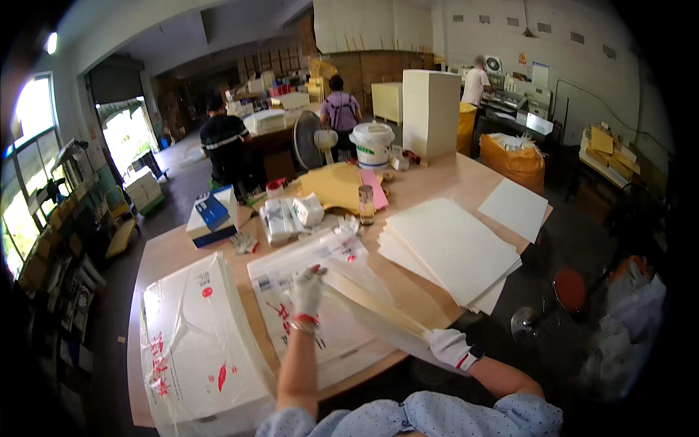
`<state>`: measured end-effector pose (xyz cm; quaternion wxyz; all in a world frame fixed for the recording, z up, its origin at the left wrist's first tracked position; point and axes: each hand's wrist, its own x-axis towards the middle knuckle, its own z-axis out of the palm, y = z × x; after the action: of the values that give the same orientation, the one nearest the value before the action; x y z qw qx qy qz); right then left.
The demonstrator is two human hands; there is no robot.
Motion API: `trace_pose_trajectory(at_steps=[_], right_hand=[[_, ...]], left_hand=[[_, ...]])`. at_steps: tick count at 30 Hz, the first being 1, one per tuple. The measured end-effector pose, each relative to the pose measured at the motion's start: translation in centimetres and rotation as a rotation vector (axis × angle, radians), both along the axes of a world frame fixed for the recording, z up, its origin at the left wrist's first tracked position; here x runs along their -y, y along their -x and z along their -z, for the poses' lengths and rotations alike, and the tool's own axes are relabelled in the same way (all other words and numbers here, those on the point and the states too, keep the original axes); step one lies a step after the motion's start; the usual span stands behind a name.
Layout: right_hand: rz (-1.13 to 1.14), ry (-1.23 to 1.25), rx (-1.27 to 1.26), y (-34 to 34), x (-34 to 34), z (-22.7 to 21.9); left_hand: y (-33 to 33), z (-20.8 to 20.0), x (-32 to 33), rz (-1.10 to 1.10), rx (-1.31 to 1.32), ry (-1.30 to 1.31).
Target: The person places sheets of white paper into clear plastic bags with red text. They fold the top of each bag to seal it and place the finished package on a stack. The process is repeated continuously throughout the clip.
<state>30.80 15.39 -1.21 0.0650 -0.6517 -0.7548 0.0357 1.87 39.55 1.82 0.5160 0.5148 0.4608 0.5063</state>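
My left hand (306, 295), in a white glove with bare fingertips, is closed at the upper left edge of a clear plastic bag (364, 280) and appears to pinch it. Cream sheets (389, 309) show inside or under the film, slanting down to the right. My right hand (448, 347), also gloved, grips the lower right end of the bag and sheets; its fingertips are partly hidden. Beneath lies a flat printed plastic bag (338, 357) with red and black marks. To the left rests a thick stack wrapped in clear printed film (196, 328).
White sheets (451, 247) lie fanned to the right. Farther back are a glass jar (365, 205), yellow card pieces (328, 186), a white bucket (372, 146), a fan (309, 138) and a blue-and-white box (212, 215). A red stool (569, 290) stands off the table's right side. Several people work beyond.
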Motion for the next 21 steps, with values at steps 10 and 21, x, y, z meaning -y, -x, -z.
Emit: trace_pose_trajectory(at_steps=[10,21], right_hand=[[-0.064,0.059,-0.937,-1.5,-15.1,8.7],[0.476,0.224,-0.285,-1.5,-24.1,9.6]], left_hand=[[-12.3,-1.1,10.6,0.451,-0.690,-0.676],[-0.3,12.7,7.7,-0.057,-0.994,-0.995]])
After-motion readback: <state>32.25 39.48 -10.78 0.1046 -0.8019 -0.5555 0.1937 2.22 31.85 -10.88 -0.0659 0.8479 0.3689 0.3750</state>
